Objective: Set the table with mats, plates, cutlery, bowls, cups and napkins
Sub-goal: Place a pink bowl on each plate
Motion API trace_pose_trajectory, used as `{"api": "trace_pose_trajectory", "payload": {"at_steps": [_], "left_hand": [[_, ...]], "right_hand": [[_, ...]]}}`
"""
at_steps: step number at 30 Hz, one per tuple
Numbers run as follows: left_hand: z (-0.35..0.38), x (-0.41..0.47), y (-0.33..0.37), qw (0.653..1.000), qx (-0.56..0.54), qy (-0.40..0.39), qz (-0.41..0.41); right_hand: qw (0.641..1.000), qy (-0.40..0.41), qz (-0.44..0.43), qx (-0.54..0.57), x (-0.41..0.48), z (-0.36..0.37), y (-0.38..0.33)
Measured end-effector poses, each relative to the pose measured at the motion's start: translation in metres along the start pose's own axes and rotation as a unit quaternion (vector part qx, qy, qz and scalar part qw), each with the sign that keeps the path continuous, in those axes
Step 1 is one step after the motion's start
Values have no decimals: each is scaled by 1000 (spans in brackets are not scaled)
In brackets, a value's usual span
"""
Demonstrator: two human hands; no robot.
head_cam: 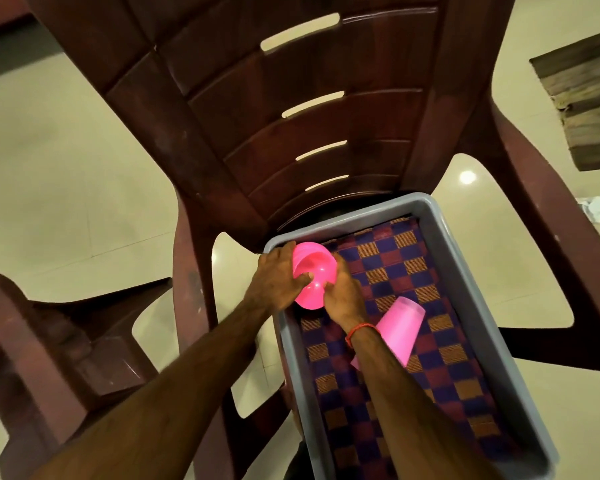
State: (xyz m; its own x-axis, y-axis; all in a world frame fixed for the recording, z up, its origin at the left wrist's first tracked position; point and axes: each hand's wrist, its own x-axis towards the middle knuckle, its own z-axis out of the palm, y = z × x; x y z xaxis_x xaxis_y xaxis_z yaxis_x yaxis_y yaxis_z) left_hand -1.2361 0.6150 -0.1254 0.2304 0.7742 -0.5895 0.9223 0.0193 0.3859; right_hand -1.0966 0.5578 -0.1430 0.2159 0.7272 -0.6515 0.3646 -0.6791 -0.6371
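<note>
Tub [465,271]: grey, lower right of the frame, on a brown chair [291,116], lined with a checked cloth [395,258].
Cup [400,327]: pink, lying on its side on the cloth, centre right.
Right hand [343,296]: grasping the bowl's right edge.
Left hand [278,278]: grasping its left edge, thumb inside.
Bowl [314,271]: pink, at the tub's far left corner.
</note>
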Motion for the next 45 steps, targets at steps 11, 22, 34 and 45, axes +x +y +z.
{"api": "trace_pose_trajectory", "payload": {"at_steps": [11,22,34,45], "left_hand": [[-6,-38,37,981,-192,1,39],[-75,-136,98,923,-356,-91,113],[-120,-265,163,900,-384,-156,135],[-73,-331,217,851,-457,-236,107]], "right_hand": [[998,29,1,63,-51,-26,7],[987,127,-88,-44,-172,-91,-36],[973,215,-81,-14,-331,-148,-66],[956,291,-34,-4,-422,-184,-24]]}}
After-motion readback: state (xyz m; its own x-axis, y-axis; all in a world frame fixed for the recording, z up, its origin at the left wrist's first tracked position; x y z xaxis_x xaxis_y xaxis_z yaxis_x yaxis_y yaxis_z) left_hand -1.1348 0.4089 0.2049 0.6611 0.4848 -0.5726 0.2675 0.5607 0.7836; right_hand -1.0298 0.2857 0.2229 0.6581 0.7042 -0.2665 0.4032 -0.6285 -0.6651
